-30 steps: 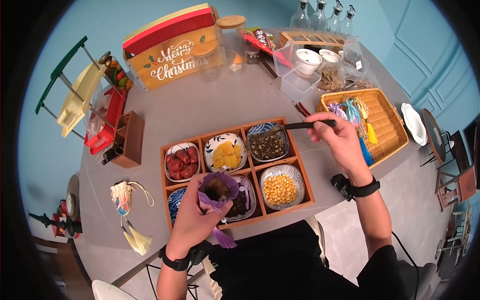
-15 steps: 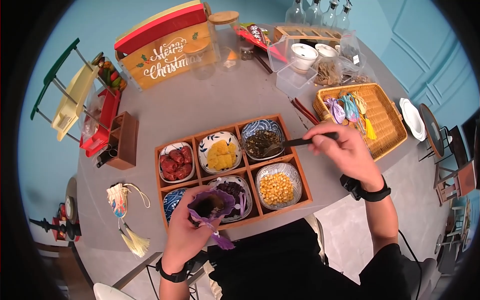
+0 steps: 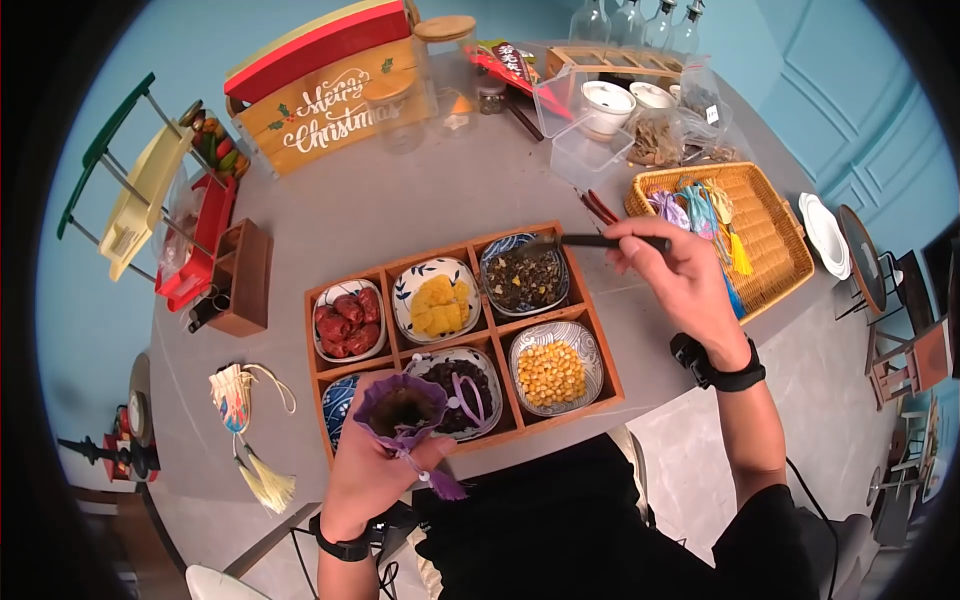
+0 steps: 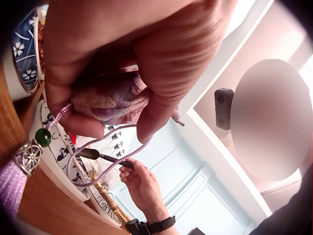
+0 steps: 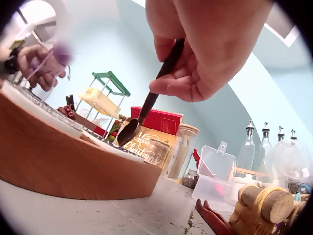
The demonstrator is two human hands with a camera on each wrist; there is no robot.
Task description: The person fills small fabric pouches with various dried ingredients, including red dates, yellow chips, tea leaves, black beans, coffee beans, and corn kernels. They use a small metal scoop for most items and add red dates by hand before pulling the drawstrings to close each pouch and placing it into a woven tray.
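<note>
My left hand (image 3: 375,460) grips a purple drawstring pouch (image 3: 402,408), its mouth open upward and a purple tassel hanging from it. In the left wrist view the pouch (image 4: 115,100) sits between thumb and fingers, its cord looped below. My right hand (image 3: 672,275) pinches the dark handle of a spoon (image 3: 610,241); the spoon's bowl is over the far edge of a blue-patterned dish of dried tea-like leaves (image 3: 525,280). In the right wrist view the spoon (image 5: 129,132) tilts downward. Both hands are over a divided wooden tray (image 3: 610,375).
Other tray dishes hold red dates (image 3: 347,322), yellow pieces (image 3: 440,305), corn kernels (image 3: 552,374) and dark beans (image 3: 478,380). A wicker basket (image 3: 790,255) with pouches stands right, a cream pouch (image 3: 232,395) lies left. Clear plastic box (image 3: 590,150) and Christmas crate (image 3: 330,110) stand behind.
The spoon has gone from within the leaves to the dish's far edge, with the right hand shifting slightly away from me. The left hand and pouch have moved a little left.
</note>
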